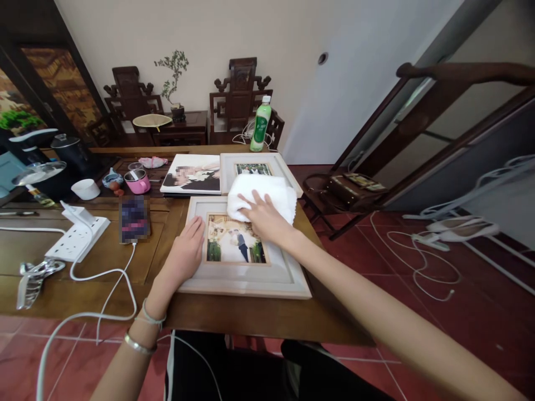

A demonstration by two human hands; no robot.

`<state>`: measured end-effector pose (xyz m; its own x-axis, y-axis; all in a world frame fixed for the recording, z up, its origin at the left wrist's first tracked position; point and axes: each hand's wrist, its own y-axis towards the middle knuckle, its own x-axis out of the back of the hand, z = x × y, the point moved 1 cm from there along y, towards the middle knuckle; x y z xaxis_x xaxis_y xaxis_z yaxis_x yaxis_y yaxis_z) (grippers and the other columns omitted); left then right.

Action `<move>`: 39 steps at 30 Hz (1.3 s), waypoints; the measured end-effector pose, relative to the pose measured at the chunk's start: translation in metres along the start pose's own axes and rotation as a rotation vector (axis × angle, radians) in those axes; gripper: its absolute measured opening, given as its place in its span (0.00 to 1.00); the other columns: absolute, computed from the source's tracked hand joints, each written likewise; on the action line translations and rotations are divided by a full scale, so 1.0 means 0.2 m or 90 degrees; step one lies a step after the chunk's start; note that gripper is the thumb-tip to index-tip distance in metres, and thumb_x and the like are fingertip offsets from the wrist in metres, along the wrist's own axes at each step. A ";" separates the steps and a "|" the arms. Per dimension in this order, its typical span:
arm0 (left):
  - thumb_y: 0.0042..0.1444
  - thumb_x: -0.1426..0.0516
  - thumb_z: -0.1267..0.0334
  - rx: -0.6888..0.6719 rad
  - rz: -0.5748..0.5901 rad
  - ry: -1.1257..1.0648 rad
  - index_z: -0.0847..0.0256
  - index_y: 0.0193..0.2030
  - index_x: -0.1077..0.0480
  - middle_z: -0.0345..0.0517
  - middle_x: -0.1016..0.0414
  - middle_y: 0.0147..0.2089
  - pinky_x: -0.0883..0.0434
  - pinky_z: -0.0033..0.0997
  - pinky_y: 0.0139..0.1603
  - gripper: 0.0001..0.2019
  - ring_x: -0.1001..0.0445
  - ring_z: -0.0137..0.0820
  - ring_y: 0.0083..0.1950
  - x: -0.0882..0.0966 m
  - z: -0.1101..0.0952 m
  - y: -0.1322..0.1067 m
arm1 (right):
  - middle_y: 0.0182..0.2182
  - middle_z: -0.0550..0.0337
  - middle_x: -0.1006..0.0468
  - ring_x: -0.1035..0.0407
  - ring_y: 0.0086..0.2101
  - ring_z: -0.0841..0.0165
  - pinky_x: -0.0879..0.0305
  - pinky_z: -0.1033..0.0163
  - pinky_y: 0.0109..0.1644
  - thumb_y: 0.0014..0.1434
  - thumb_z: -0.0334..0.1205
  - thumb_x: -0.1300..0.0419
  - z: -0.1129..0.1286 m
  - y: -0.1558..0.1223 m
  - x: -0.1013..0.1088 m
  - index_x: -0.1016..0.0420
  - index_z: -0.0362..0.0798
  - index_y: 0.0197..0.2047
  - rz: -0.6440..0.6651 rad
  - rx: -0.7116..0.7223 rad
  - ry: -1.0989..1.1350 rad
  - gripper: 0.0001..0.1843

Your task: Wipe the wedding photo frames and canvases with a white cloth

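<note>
A white-framed photo lies flat on the wooden table right in front of me. My left hand rests flat on the frame's left border, fingers stretched out. My right hand presses a folded white towel onto the frame's upper right part, fingers spread on the cloth. A second white-framed photo lies just behind, partly covered by the towel. An unframed photo print lies to its left.
A green bottle stands at the table's far edge. A phone on a white cable, a power strip, a pink cup and a white bowl sit on the left. A dark chair stands on the right.
</note>
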<state>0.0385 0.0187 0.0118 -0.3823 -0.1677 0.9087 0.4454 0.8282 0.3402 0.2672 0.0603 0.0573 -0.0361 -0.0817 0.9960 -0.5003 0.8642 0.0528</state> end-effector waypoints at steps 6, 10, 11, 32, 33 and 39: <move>0.63 0.57 0.70 -0.005 -0.017 0.002 0.76 0.62 0.40 0.65 0.41 0.66 0.43 0.46 0.68 0.22 0.47 0.43 0.70 -0.02 0.01 0.00 | 0.66 0.48 0.47 0.59 0.64 0.42 0.55 0.33 0.62 0.46 0.15 0.53 0.23 -0.29 0.13 0.31 0.42 0.58 0.143 0.076 0.075 0.36; 0.59 0.57 0.75 0.004 -0.019 -0.005 0.72 0.62 0.40 0.64 0.40 0.66 0.41 0.47 0.67 0.24 0.46 0.42 0.69 -0.02 0.01 -0.01 | 0.65 0.51 0.43 0.54 0.64 0.46 0.47 0.37 0.60 0.43 0.16 0.52 0.34 -0.51 0.32 0.27 0.48 0.54 0.264 0.131 0.200 0.36; 0.59 0.57 0.75 0.007 -0.017 -0.006 0.72 0.62 0.40 0.64 0.40 0.66 0.40 0.48 0.66 0.24 0.46 0.42 0.69 -0.01 0.01 -0.01 | 0.64 0.51 0.41 0.51 0.63 0.48 0.45 0.40 0.60 0.43 0.16 0.52 0.36 -0.54 0.36 0.26 0.48 0.52 0.279 0.145 0.228 0.35; 0.53 0.56 0.80 0.025 0.018 -0.020 0.73 0.63 0.41 0.65 0.44 0.67 0.39 0.50 0.65 0.28 0.48 0.42 0.70 0.00 0.01 -0.01 | 0.67 0.48 0.48 0.62 0.65 0.42 0.59 0.31 0.62 0.49 0.18 0.49 0.25 -0.10 0.08 0.30 0.42 0.57 0.102 0.095 0.085 0.31; 0.53 0.56 0.80 0.025 0.014 -0.020 0.73 0.63 0.41 0.65 0.43 0.67 0.39 0.50 0.65 0.28 0.48 0.42 0.70 -0.01 0.01 -0.02 | 0.66 0.49 0.47 0.61 0.65 0.43 0.58 0.32 0.63 0.48 0.18 0.50 0.29 -0.16 0.12 0.29 0.43 0.56 0.135 0.109 0.108 0.32; 0.55 0.57 0.79 0.015 -0.003 -0.027 0.72 0.63 0.41 0.65 0.42 0.66 0.39 0.51 0.65 0.27 0.48 0.42 0.70 -0.01 0.01 -0.02 | 0.64 0.52 0.39 0.52 0.64 0.51 0.48 0.41 0.62 0.43 0.16 0.53 0.37 -0.49 0.34 0.25 0.48 0.50 0.266 0.184 0.270 0.34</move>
<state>0.0355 0.0172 0.0073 -0.4182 -0.1500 0.8959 0.4245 0.8396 0.3388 0.2491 -0.0666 0.1149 0.0374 0.4853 0.8735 -0.7327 0.6077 -0.3063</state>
